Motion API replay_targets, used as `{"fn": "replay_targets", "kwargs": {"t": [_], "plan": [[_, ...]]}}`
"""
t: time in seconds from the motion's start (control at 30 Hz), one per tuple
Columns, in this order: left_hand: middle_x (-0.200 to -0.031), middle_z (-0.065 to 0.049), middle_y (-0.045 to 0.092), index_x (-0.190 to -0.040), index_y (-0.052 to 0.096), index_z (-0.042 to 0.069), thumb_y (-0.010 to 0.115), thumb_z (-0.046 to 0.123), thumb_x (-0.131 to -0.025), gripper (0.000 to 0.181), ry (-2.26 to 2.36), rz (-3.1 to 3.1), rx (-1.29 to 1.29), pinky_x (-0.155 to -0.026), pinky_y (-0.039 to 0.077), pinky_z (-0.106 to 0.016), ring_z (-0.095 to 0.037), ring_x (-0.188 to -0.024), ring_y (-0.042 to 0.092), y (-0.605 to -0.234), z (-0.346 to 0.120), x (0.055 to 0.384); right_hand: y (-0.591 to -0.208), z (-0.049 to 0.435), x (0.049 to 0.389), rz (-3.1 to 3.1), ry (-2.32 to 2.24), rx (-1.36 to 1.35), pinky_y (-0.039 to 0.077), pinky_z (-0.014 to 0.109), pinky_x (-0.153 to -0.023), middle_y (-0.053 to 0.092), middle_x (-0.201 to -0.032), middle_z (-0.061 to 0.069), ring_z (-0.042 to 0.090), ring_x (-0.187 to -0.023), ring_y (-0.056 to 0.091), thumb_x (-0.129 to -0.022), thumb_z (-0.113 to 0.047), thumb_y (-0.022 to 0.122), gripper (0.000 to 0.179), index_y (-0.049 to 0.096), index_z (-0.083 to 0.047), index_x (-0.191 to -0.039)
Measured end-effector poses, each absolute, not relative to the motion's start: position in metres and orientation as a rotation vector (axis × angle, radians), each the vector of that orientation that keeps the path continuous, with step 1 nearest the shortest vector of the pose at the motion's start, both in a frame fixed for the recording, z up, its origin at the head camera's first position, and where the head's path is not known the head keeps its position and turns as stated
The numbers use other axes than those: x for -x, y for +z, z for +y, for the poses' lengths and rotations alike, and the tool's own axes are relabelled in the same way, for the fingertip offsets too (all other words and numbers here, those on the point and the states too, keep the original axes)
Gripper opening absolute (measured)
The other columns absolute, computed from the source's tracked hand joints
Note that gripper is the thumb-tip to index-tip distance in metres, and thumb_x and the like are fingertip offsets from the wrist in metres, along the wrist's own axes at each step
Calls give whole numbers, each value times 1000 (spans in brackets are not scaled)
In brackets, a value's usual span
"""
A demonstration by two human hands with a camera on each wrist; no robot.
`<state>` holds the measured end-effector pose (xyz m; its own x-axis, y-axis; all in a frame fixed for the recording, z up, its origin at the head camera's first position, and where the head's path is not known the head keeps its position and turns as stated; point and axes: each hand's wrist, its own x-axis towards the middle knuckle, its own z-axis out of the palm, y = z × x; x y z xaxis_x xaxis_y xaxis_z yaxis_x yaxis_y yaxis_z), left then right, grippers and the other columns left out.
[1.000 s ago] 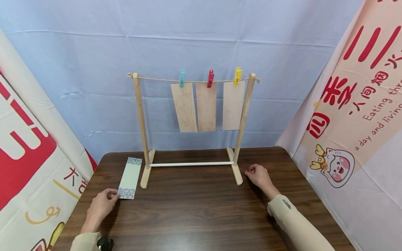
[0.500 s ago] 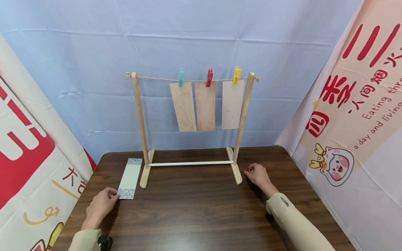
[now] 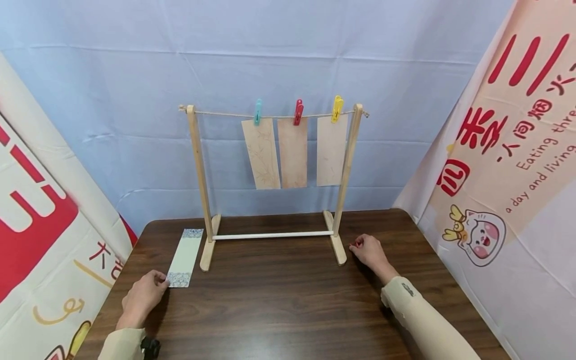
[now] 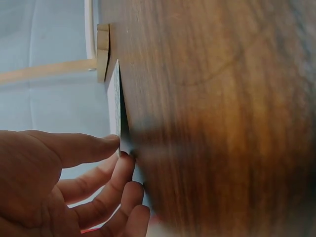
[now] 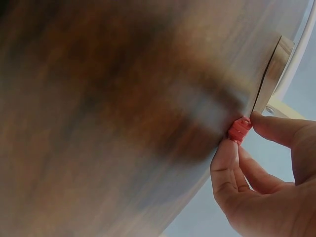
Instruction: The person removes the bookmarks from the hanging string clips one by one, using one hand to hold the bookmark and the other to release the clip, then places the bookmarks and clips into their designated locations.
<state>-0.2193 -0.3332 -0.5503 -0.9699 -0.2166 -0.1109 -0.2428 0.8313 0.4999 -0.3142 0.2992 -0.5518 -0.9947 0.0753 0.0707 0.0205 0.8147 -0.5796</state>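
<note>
On the right-hand banner [image 3: 504,175], “Eating” and “a day and living” can be read. At the surface [image 3: 270,300], left of the wooden rack [image 3: 272,235], a blue-patterned card [image 3: 186,257] is pinched by the left hand [image 3: 144,296]; near the right foot, a red clip [image 5: 240,129] is pinched by the right hand [image 3: 371,252].

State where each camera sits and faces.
Head: on the head, facing forward and down at the rack and table; left hand, right hand, sleeves show.
Left wrist: on that wrist, facing the patterned card; left hand shows, pinching it.
Right wrist: on that wrist, facing a small red object; right hand shows, pinching it.
Both wrist views share table and rack.
</note>
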Motion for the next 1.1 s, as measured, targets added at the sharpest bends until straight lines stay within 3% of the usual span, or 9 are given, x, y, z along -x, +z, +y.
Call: {"fn": "replay_targets", "kwargs": {"t": [0.33, 0.57, 0.9, 1.1], "plan": [[-103, -16, 75, -116, 69, 6, 65, 27, -104, 25, 796, 2950, 377, -69, 50, -60, -40, -90, 70, -549, -333, 220, -554, 300, 315, -2903, 909, 78, 57, 52, -81, 70, -91, 17, 31, -84, 68, -98, -16, 79, 30, 70, 9, -110], [-111, -25, 73, -115, 68, 6, 67, 28, -102, 26, 794, 2952, 385, -70, 50, -63, -45, -93, 70, -549, -333, 221, -552, 300, 314, -2905, 899, 83, 56, 51, -81, 69, -90, 15, 30, -83, 67, -98, -18, 79, 30, 69, 9, -109], [-115, -27, 73, -116, 68, 6, 66, 29, -102, 27, 777, 2965, 386, -70, 50, -62, -48, -96, 70, -549, -331, 221, -553, 302, 313, -2896, 891, 61, 56, 53, -84, 68, -95, 19, 34, -88, 66, -100, -19, 77, 33, 69, 10, -114], [-104, -17, 72, -119, 66, 5, 63, 31, -104, 30, 789, 2960, 389, -70, 50, -60, -40, -93, 69, -544, -329, 223, -552, 304, 313, -2861, 901, 26, 53, 53, -82, 62, -94, 17, 32, -85, 60, -101, -19, 76, 37, 67, 11, -120]]}}
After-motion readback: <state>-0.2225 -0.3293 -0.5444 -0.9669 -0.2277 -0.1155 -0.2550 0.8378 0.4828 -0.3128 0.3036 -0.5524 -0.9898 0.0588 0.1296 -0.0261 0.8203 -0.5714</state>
